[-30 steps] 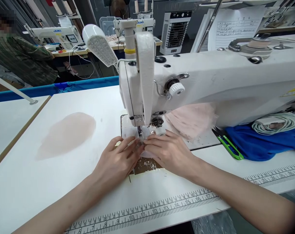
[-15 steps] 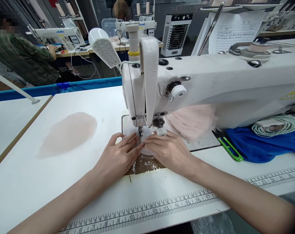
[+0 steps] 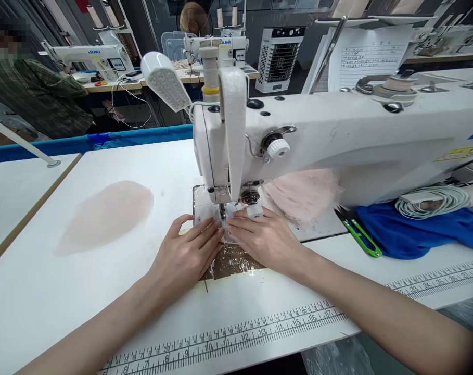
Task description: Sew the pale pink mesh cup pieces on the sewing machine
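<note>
A white sewing machine point(image 3: 330, 120) stands across the table, its needle and presser foot point(image 3: 222, 211) between my hands. My left hand point(image 3: 189, 250) lies flat left of the foot, fingers stretched out and pressing on the machine bed. On the other side my right hand point(image 3: 265, 237) rests with fingers extended beside the foot. A small piece of sheer pale fabric point(image 3: 231, 238) lies under the fingertips, mostly hidden by them. Behind my right hand, under the machine arm, is a stack of sheer pink fabric pieces point(image 3: 304, 195).
One sheer pink fabric piece point(image 3: 107, 219) lies at the left on the white table point(image 3: 72, 317). Green thread snips point(image 3: 361, 237) and blue cloth point(image 3: 408, 232) lie at the right. A printed ruler point(image 3: 236, 338) follows the front edge. A co-worker point(image 3: 33, 94) sits at the far left.
The view has shifted slightly, so the machine appears a little further left. Both hands stay flat beside the foot; less of the pale fabric shows between them.
</note>
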Demonstrator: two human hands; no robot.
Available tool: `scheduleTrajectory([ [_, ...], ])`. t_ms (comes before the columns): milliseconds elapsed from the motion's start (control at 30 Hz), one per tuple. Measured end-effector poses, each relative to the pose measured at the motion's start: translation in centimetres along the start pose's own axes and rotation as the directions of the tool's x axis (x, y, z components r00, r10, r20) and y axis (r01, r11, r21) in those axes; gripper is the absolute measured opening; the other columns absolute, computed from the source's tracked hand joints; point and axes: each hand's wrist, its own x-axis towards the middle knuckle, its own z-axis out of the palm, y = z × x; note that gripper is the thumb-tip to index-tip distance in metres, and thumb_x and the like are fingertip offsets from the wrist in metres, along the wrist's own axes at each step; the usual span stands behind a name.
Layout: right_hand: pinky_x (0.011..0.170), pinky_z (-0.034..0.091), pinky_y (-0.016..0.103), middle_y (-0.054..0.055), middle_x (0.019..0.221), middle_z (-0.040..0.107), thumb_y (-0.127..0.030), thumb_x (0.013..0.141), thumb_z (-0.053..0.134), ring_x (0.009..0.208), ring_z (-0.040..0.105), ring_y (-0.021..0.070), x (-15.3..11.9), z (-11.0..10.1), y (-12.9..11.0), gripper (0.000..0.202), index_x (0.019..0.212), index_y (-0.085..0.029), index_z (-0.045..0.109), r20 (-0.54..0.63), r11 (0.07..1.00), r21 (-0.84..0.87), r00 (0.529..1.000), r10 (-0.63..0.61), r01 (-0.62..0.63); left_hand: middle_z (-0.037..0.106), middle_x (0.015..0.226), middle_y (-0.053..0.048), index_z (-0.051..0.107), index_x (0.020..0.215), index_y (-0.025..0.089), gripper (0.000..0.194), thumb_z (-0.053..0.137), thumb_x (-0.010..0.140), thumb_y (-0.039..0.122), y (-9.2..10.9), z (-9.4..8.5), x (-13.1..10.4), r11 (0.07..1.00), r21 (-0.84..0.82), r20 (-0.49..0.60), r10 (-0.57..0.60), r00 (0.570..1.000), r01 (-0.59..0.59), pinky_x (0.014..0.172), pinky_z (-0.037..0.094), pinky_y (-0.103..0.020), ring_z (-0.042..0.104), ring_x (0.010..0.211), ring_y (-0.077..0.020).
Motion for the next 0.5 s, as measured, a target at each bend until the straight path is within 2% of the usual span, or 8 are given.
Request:
scheduleTrajectory([
  [367, 0.081, 0.047, 0.032, 0.005, 0.098, 0.073, -0.011, 0.093, 0.048, 0.085, 0.066, 0.0167, -0.09, 0.14, 0.08, 0.022, 0.092, -0.014, 0.070, 0.022, 1.000, 0.011, 1.000, -0.013, 0.013, 0.071, 0.108, -0.008, 0.065, 0.108, 0.011, 0.022, 0.050, 0.094, 0.017, -0.33, 0.21, -0.22, 0.998, -0.057, 0.010, -0.004, 1.000, 0.004, 0.101, 0.038, -0.046, 0.068, 0.101, -0.0211],
  [500, 0.078, 0.047, 0.032, 0.005, 0.097, 0.074, -0.009, 0.091, 0.048, 0.079, 0.065, 0.0164, -0.07, 0.14, 0.19, 0.022, 0.093, -0.014, 0.070, 0.038, 1.000, 0.008, 0.999, -0.013, 0.013, 0.072, 0.108, -0.009, 0.065, 0.108, 0.011, 0.022, 0.050, 0.094, 0.016, -0.46, 0.39, -0.10, 0.998, -0.066, -0.002, -0.001, 1.000, 0.000, 0.102, 0.038, -0.047, 0.068, 0.100, -0.0215],
])
